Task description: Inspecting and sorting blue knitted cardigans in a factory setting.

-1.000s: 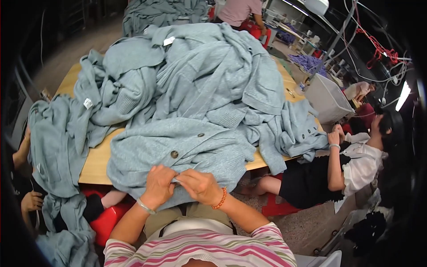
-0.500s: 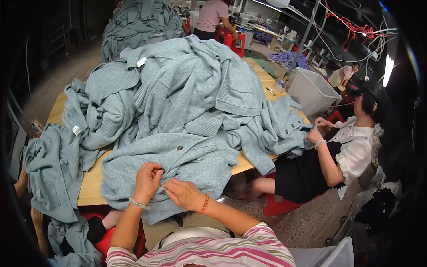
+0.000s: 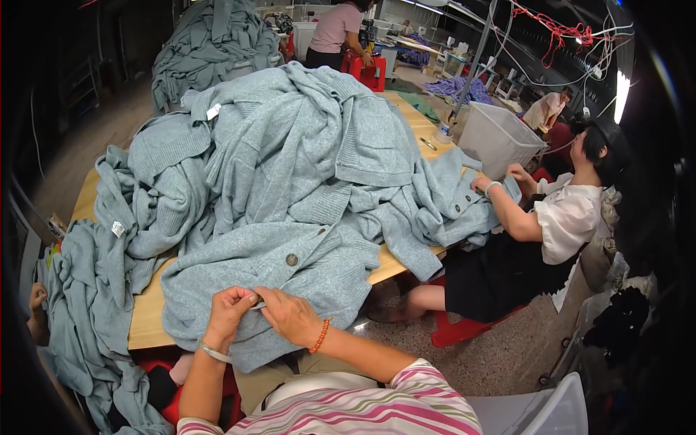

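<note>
A grey-blue knitted cardigan (image 3: 217,264) lies in front of me, its lower part hanging over the table's near edge. One round dark button (image 3: 291,259) shows on its front band. My left hand (image 3: 226,313) pinches the band below that button, thumb against forefinger. Close beside it, my right hand (image 3: 291,319) is also closed on the band, fingertips meeting the left's. A small dark spot shows between the fingertips; whether it is another button I cannot tell. Both wrists carry bracelets.
A large heap of similar knitwear (image 3: 268,138) covers most of the wooden table (image 3: 152,319). At right, a seated co-worker (image 3: 558,210) handles another buttoned garment (image 3: 460,199). More knitwear (image 3: 87,290) hangs off the left side, near another person's hand (image 3: 38,296). A white bin (image 3: 500,141) stands beyond.
My hands have come together at the fingertips, slightly lower and to the left. The cardigan's upper button now faces up more fully. The co-worker's hands have shifted left and up.
</note>
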